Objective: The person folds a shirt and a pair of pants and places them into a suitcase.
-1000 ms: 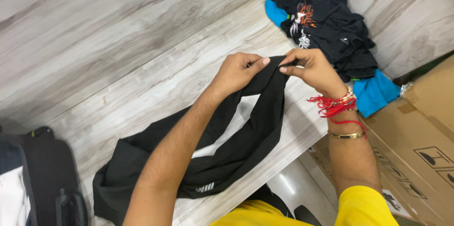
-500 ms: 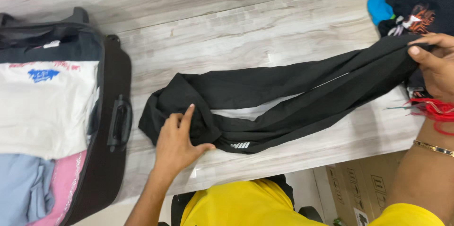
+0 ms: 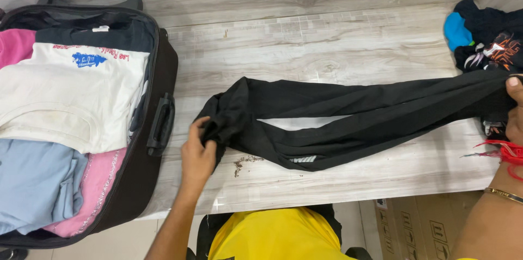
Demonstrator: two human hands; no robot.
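Observation:
A pair of black trousers (image 3: 354, 113) lies stretched across the pale wood-grain table (image 3: 327, 47). My left hand (image 3: 197, 151) grips the bunched left end of the trousers. My right hand (image 3: 515, 110), with red threads and a gold bangle at the wrist, holds the right end at the frame's edge; most of this hand is cut off. The cloth is pulled long between both hands.
An open black suitcase (image 3: 155, 124) at the left holds folded white, pink, blue and dark clothes. A heap of dark and blue garments (image 3: 482, 34) sits at the far right. Cardboard boxes (image 3: 414, 227) stand below the table edge. Small dark crumbs (image 3: 245, 161) lie on the table.
My left hand let go of the right end, went to the left end and gripped it. The trousers are now stretched out flatter. The view swung left, showing more of the suitcase.

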